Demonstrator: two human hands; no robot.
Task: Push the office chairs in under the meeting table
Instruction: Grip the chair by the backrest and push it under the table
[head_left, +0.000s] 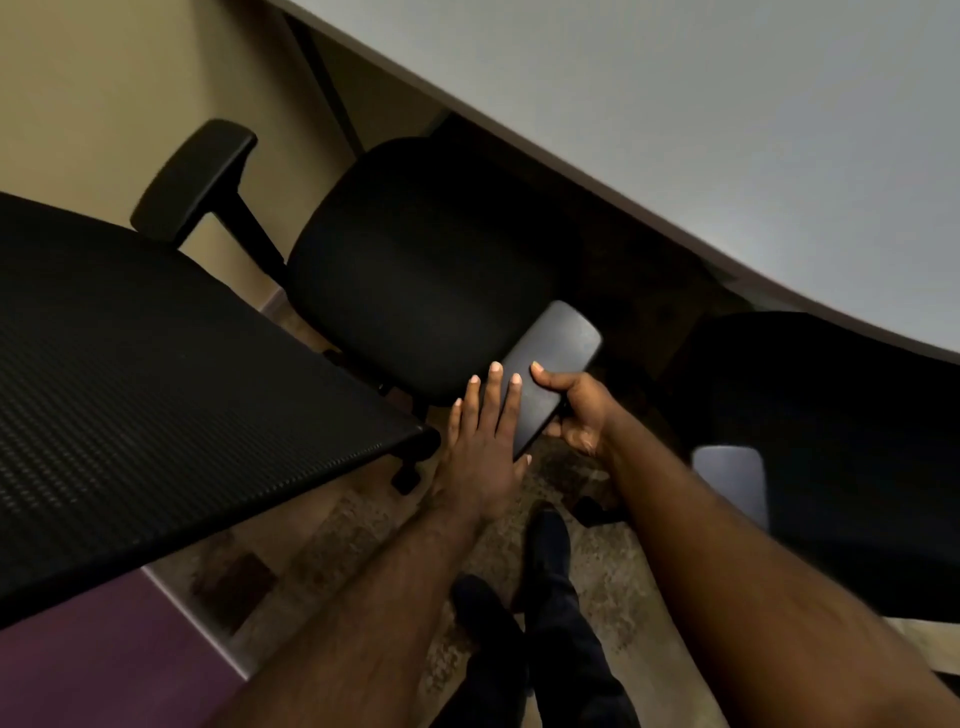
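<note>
A black office chair (415, 260) stands with the front of its seat under the edge of the grey meeting table (727, 130). Its mesh backrest (156, 374) fills the left of the view. My right hand (576, 410) is closed around the near end of the chair's right armrest (556, 353). My left hand (483, 441) lies flat, fingers apart, against the inner side of the same armrest. The chair's left armrest (195, 179) sticks out at the upper left.
A second black chair (831, 441) stands at the right, partly under the table, its armrest (730, 478) close to my right forearm. My feet (519, 597) stand on patterned carpet. A purple floor strip (104, 665) lies at the lower left, a beige wall behind.
</note>
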